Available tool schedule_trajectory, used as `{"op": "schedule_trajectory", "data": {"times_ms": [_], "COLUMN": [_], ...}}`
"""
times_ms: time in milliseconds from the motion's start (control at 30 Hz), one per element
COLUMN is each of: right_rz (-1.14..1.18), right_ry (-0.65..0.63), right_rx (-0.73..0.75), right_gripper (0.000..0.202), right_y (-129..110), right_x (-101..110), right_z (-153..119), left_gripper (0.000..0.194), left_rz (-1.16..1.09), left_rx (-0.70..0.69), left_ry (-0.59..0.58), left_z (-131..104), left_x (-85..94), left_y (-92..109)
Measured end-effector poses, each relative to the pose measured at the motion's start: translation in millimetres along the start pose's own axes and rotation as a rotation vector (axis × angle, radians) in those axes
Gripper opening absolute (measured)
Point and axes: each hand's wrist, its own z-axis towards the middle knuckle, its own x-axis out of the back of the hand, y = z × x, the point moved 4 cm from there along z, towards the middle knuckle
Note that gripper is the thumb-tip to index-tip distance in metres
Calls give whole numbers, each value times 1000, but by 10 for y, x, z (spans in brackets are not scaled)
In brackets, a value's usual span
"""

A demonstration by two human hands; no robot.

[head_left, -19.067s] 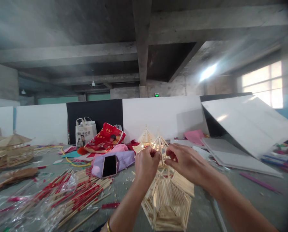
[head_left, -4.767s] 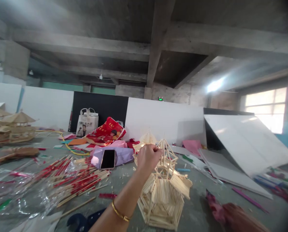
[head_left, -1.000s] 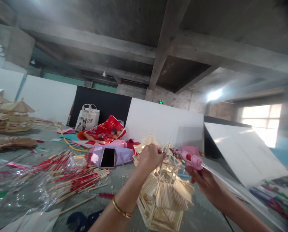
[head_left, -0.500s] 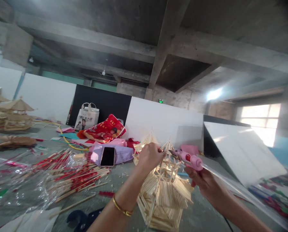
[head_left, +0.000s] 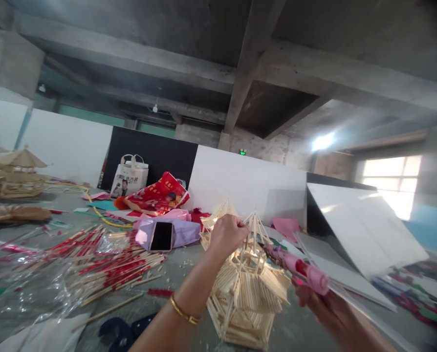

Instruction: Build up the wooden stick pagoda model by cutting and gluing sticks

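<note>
A pavilion model made of thin wooden sticks (head_left: 251,293) stands on the table in front of me, with layered, sloping roofs and an open frame at the top. My left hand (head_left: 229,235), a gold bangle on its wrist, is pinched at the model's upper frame, apparently around a thin wooden stick; the fingertips are partly hidden. To the right of the model, my right hand (head_left: 319,303) grips a pink hot glue gun (head_left: 306,274). Its dark, blurred nozzle points left toward the upper frame, and a long clear glue stick trails from its rear.
Red-tipped sticks (head_left: 112,264) and clear plastic wrapping (head_left: 38,283) cover the left side. A phone (head_left: 162,236) lies on purple paper, before a red bag (head_left: 160,193) and a white carrier bag (head_left: 130,176). Dark blue-handled pliers (head_left: 118,332) lie near my left forearm. A white board (head_left: 365,225) leans at right.
My right hand has drawn the glue gun right and down, away from the model's upper frame. My left hand keeps its pinch there. The view has shifted slightly.
</note>
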Motion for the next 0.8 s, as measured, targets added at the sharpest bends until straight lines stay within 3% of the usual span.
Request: {"op": "schedule_trajectory", "data": {"times_ms": [267,500,667,800], "right_rz": [73,98,57,0], "right_ry": [-36,-6,-4,51], "right_rx": [27,72,57,9], "right_gripper": [43,41,40,35], "right_y": [-166,-136,10,277], "right_x": [-34,-102,-97,61], "right_z": [-27,-6,-61,-99], "left_gripper": [27,28,28,25], "left_rz": [-43,-37,-35,-31], "left_rx": [18,27,21,27], "left_ry": [29,29,35,40], "left_z": [-12,-6,-2,-20], "left_x": [30,38,-2,-51], "left_y": [12,8,-12,13]}}
